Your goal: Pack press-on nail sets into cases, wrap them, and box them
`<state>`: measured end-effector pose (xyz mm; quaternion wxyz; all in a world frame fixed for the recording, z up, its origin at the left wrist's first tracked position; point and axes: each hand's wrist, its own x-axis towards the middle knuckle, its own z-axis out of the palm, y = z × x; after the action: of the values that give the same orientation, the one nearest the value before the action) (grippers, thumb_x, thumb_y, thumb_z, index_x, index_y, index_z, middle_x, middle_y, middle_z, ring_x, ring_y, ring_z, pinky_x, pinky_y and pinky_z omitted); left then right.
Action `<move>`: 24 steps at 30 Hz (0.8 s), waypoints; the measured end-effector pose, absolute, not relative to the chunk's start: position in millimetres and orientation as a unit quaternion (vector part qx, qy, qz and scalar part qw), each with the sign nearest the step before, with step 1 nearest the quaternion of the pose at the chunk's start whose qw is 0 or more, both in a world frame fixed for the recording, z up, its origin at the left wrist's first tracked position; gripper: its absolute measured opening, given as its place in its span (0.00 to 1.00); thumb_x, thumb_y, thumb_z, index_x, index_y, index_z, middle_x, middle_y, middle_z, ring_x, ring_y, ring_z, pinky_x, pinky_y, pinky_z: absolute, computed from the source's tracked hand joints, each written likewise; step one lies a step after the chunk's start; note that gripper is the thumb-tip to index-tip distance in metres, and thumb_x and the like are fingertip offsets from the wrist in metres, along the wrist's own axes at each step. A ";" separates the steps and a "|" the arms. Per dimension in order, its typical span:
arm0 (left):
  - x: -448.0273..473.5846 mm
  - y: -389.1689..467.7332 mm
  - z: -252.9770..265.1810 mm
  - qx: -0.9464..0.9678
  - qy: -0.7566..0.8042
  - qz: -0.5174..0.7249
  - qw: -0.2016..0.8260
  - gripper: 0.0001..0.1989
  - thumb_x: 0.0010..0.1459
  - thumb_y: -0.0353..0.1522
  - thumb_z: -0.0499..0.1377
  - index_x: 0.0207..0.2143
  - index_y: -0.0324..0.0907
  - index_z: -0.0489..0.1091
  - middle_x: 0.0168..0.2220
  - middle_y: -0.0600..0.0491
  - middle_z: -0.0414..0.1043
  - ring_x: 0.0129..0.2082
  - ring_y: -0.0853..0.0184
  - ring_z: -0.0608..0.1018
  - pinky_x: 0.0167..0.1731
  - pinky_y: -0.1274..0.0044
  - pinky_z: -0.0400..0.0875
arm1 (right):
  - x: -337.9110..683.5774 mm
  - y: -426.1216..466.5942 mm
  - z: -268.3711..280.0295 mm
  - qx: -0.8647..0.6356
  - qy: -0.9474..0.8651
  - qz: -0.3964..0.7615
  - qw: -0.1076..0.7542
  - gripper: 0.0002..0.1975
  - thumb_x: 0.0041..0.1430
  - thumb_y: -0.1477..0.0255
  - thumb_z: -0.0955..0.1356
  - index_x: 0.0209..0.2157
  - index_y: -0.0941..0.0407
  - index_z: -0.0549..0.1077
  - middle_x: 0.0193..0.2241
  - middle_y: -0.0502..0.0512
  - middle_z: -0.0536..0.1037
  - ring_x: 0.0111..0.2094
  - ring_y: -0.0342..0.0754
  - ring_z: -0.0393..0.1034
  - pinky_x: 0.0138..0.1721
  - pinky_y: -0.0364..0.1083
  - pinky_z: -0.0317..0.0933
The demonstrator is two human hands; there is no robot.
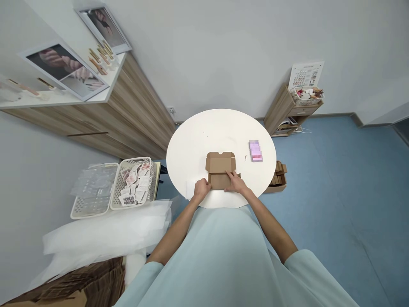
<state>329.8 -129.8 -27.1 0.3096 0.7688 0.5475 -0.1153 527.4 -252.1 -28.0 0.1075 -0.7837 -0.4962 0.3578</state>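
Note:
A brown cardboard box (220,165) lies on the round white table (191,132), its lid raised and folded back toward the wall. My left hand (202,188) is closed on the box's left side, at the near corner. On the right, my right hand (235,182) grips the other side, with fingers reaching over into the box. A small side flap sticks out beyond the right hand. Beside my left hand lies a white sheet (190,189), partly covered by that hand and wrist. No contents show inside the box.
A blurred pinkish-purple item (255,151) and a tiny dark object (246,157) lie at the table's right. White baskets (115,183) of packets stand at left, near white wrapping sheets (108,226) and flattened cardboard (79,283). An open carton (277,187) sits on the floor at right.

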 end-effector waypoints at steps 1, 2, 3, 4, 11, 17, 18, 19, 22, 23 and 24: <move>331.2 -130.7 -26.5 0.777 0.542 -0.118 0.298 0.04 0.63 0.31 0.60 0.38 0.41 0.74 0.41 0.43 0.82 0.42 0.57 0.83 0.37 0.74 0.70 | 526.2 -250.9 -26.6 -0.784 -0.497 0.357 0.103 0.61 0.48 0.62 0.83 0.76 0.44 0.50 0.70 0.66 0.58 0.63 0.66 0.68 0.55 0.55 0.68; 332.9 -131.6 -25.8 0.784 0.537 -0.122 0.287 0.05 0.63 0.30 0.60 0.39 0.40 0.74 0.42 0.42 0.82 0.43 0.56 0.83 0.38 0.73 0.70 | 525.2 -250.4 -25.5 -0.784 -0.499 0.356 0.100 0.61 0.47 0.62 0.83 0.75 0.45 0.51 0.70 0.67 0.58 0.64 0.67 0.67 0.56 0.55 0.68; 334.9 -132.5 -25.1 0.790 0.532 -0.124 0.277 0.05 0.62 0.30 0.60 0.40 0.39 0.75 0.43 0.40 0.82 0.44 0.54 0.83 0.39 0.73 0.71 | 524.4 -250.8 -24.6 -0.783 -0.501 0.355 0.099 0.60 0.47 0.63 0.83 0.75 0.46 0.51 0.70 0.67 0.57 0.64 0.67 0.66 0.55 0.55 0.68; 336.8 -133.3 -24.3 0.794 0.529 -0.125 0.272 0.06 0.62 0.29 0.60 0.41 0.38 0.75 0.43 0.38 0.82 0.45 0.53 0.83 0.40 0.72 0.72 | 524.3 -252.4 -23.9 -0.783 -0.502 0.353 0.104 0.59 0.47 0.63 0.83 0.75 0.48 0.52 0.70 0.68 0.57 0.64 0.67 0.66 0.55 0.55 0.68; 340.9 -136.7 -21.9 0.792 0.535 -0.118 0.270 0.09 0.63 0.26 0.60 0.43 0.33 0.77 0.44 0.33 0.81 0.48 0.49 0.83 0.43 0.70 0.73 | 546.1 -290.3 -23.7 -0.846 -0.406 0.255 0.232 0.23 0.68 0.65 0.68 0.61 0.54 0.69 0.56 0.60 0.75 0.48 0.51 0.76 0.46 0.47 0.68; 341.7 -137.6 -22.0 0.784 0.546 -0.122 0.269 0.10 0.63 0.25 0.59 0.45 0.33 0.78 0.46 0.34 0.81 0.49 0.51 0.83 0.42 0.72 0.73 | 553.8 -302.4 -26.5 -0.883 -0.330 0.299 0.146 0.06 0.67 0.68 0.69 0.37 0.55 0.74 0.36 0.55 0.82 0.40 0.50 0.76 0.37 0.43 0.59; 341.8 -137.7 -21.8 0.784 0.546 -0.122 0.270 0.10 0.63 0.25 0.59 0.45 0.33 0.78 0.46 0.34 0.81 0.49 0.51 0.83 0.42 0.72 0.73 | 552.5 -300.6 -25.3 -0.884 -0.331 0.298 0.144 0.06 0.68 0.69 0.68 0.36 0.55 0.73 0.34 0.55 0.82 0.39 0.50 0.76 0.36 0.43 0.59; 341.7 -137.8 -21.5 0.783 0.546 -0.123 0.271 0.10 0.64 0.26 0.59 0.45 0.33 0.78 0.46 0.34 0.81 0.48 0.51 0.83 0.41 0.72 0.73 | 550.7 -298.3 -23.3 -0.882 -0.336 0.296 0.147 0.06 0.69 0.70 0.67 0.36 0.55 0.73 0.33 0.54 0.81 0.38 0.50 0.76 0.36 0.43 0.58; 341.1 -138.4 -20.5 0.783 0.544 -0.126 0.274 0.10 0.64 0.26 0.58 0.45 0.33 0.78 0.45 0.34 0.81 0.47 0.51 0.83 0.40 0.71 0.73 | 542.2 -289.5 -14.3 -0.870 -0.361 0.291 0.168 0.06 0.70 0.69 0.66 0.37 0.55 0.73 0.31 0.53 0.81 0.36 0.49 0.76 0.35 0.42 0.58; 340.7 -138.7 -20.2 0.784 0.542 -0.127 0.275 0.10 0.64 0.26 0.58 0.45 0.33 0.78 0.45 0.35 0.81 0.47 0.51 0.83 0.39 0.71 0.73 | 538.5 -286.4 -11.2 -0.864 -0.371 0.292 0.176 0.06 0.70 0.68 0.67 0.38 0.55 0.73 0.31 0.53 0.82 0.35 0.49 0.77 0.35 0.42 0.58; 340.3 -139.1 -20.0 0.784 0.541 -0.127 0.276 0.10 0.65 0.27 0.58 0.45 0.33 0.78 0.44 0.35 0.81 0.47 0.51 0.83 0.39 0.72 0.73 | 534.4 -283.3 -8.5 -0.858 -0.380 0.295 0.182 0.07 0.70 0.67 0.67 0.39 0.55 0.73 0.31 0.53 0.82 0.36 0.50 0.77 0.36 0.42 0.59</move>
<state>340.3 -139.1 -20.0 0.2758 0.7843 0.5411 -0.1269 534.4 -283.3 -8.5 0.1817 -0.8576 -0.3803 0.2948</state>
